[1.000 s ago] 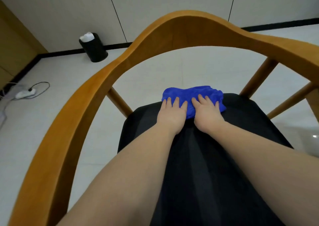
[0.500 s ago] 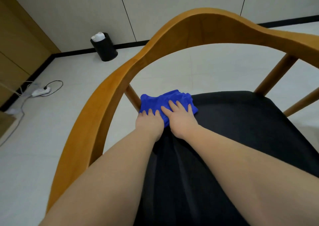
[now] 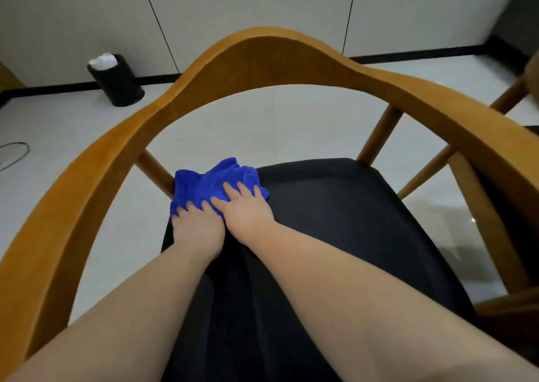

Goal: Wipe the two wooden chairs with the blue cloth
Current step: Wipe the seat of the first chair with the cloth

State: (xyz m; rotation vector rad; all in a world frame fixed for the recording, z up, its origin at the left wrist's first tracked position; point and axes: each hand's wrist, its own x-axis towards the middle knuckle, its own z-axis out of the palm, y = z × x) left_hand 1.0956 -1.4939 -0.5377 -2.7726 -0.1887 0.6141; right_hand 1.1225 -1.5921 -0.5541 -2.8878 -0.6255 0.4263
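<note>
Counted in frame: one wooden chair [image 3: 256, 60] in full, one blue cloth [image 3: 214, 181], two hands, one black waste bin [image 3: 116, 82] at upper left, one cable [image 3: 14, 154] at the left edge. Glimpsed at the far right edge: part of a second wooden chair [image 3: 516, 92].

Cloth bunched on the far left corner of the black seat cushion [image 3: 335, 206], left of centre frame, touching the rear spindle [image 3: 156, 173]. Left hand [image 3: 198, 230] and right hand [image 3: 248, 215] side by side, pressed flat, fingers spread and extended, not curled around anything. Fingertips on the cloth's near edge, most of the cloth beyond them.
</note>
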